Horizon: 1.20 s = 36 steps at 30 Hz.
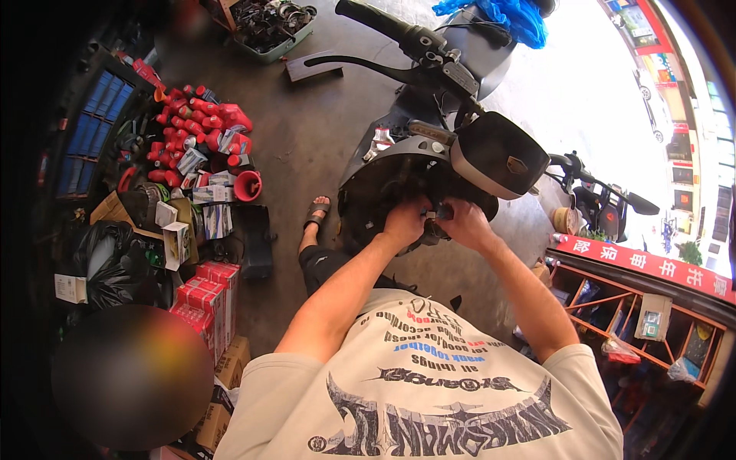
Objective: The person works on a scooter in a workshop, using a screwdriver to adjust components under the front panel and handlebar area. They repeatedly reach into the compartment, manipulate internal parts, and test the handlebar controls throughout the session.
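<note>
Both hands are together at the open front of a dark scooter (356,188), below its glossy dark cowl with a silver band (502,149). My left hand (406,221) is closed, its fingertips partly hidden in the shadowed housing. Close beside it, my right hand (468,224) has its fingers bent in a pinch. A small dark piece with a pale end (442,211) shows between the two hands, too small to name. Above them stretch the brake lever (356,67) and the black handlebar grip (372,19).
Red bottles (195,119) and boxes (215,295) are heaped at the left, near a black plastic bag (111,257). A bin of metal parts (276,46) stands at the far left. Another two-wheeler (609,207) and an orange-framed shelf (613,307) are on the right.
</note>
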Each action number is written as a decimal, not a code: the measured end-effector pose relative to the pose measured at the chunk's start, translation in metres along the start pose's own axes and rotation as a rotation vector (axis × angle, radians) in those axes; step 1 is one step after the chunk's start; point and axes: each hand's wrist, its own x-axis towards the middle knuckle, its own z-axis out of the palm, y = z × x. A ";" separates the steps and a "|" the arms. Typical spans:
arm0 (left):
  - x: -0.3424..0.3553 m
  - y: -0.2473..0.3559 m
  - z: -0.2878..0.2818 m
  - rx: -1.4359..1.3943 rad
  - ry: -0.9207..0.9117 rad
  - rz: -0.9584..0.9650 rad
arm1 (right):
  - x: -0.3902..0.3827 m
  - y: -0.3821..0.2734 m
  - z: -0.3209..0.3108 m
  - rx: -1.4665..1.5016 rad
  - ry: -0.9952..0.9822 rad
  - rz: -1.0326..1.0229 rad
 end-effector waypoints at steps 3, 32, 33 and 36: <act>0.000 0.004 -0.014 -0.020 -0.099 -0.062 | -0.027 0.002 -0.004 0.092 0.091 -0.019; 0.151 0.067 -0.149 -0.734 -0.146 -0.387 | -0.023 0.054 0.061 1.988 0.311 0.586; 0.153 0.067 -0.150 -0.823 -0.204 -0.412 | -0.019 0.055 0.065 2.000 0.326 0.607; 0.160 0.066 -0.148 -0.916 -0.305 -0.451 | -0.017 0.055 0.075 2.055 0.365 0.582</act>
